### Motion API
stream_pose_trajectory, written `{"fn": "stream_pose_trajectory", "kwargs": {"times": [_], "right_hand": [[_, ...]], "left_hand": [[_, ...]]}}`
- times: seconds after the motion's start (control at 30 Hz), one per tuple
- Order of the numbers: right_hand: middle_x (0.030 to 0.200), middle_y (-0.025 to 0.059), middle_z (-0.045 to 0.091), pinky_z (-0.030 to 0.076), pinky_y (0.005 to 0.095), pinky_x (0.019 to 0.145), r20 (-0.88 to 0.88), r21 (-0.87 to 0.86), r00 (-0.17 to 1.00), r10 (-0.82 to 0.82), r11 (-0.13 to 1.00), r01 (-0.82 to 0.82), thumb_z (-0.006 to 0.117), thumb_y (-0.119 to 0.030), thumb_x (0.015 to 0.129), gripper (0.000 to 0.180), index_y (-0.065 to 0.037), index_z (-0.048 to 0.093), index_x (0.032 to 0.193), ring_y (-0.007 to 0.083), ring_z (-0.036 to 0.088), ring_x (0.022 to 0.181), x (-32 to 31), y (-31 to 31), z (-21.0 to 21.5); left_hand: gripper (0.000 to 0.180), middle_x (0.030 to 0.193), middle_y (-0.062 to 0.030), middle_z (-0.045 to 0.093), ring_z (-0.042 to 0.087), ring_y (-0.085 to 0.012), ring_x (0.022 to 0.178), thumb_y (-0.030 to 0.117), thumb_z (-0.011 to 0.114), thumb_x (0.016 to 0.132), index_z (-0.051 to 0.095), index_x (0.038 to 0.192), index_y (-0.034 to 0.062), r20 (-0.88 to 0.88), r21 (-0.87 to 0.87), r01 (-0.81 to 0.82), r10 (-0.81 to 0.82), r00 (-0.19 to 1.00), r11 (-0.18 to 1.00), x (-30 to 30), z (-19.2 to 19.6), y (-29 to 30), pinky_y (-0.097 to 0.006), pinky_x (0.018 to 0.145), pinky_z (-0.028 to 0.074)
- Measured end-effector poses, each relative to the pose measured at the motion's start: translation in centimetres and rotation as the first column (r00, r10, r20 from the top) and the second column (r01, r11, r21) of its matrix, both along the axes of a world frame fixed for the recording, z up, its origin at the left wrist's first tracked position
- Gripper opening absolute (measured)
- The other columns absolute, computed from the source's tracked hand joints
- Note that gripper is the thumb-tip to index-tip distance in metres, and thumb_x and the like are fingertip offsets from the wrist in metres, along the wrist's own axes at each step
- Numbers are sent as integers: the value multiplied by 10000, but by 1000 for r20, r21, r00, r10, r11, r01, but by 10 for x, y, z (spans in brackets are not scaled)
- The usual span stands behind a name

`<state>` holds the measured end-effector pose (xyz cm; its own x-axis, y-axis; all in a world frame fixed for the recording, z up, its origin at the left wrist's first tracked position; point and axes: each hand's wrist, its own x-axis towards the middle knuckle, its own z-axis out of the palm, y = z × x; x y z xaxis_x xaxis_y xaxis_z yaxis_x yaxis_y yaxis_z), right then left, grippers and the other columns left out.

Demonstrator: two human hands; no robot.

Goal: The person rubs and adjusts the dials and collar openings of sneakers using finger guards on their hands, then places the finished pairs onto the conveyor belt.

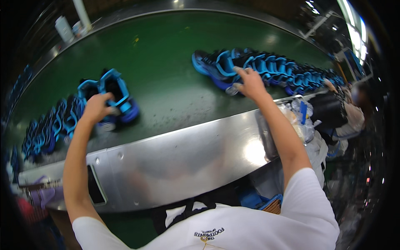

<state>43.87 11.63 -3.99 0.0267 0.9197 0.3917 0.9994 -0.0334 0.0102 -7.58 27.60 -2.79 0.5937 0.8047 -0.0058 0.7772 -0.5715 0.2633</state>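
Steel edge [175,154]: shiny, curved, nearest; dark phone [96,185] lying flat on it.
Left hand [96,107]: closed on blue-black shoe pair [112,98], on green belt [166,71].
Right hand [250,82]: fingers on first shoe of long blue row [266,68]; grip unclear.
Risk: probably toppled neighbours, if pulled sideways.
Room: dim; another person [350,112] far right.

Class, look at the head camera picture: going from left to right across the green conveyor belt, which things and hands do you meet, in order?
Row of blue shoes at the left → left hand → pair of blue shoes it touches → bare green belt → right hand → long row of blue shoes.
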Motion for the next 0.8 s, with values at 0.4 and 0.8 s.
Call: {"fn": "stream_pose_trajectory", "kwargs": {"times": [0.4,0.8], "right_hand": [[1200,149,596,476,424,933,-696,-184,594,404,699,-691,740,8,643,704,-94,541,1310,365,545,1127,-223,-148,59],[1064,150,655,508,374,841,-663,-39,675,323,886,-462,602,140,613,578,-53,630,1157,329,622,996,-227,-167,42]], "left_hand": [[415,821,-84,516,524,-273,760,58,685,675,633,1080,126,288,-131,283,-237,928,950,76,15,-322,-384,700,407],[512,1170,-127,582,601,-306,979,75,759,734,598,1219,83,463,264,-191,50,885,946,53,45,-283,-356,847,493]]}}
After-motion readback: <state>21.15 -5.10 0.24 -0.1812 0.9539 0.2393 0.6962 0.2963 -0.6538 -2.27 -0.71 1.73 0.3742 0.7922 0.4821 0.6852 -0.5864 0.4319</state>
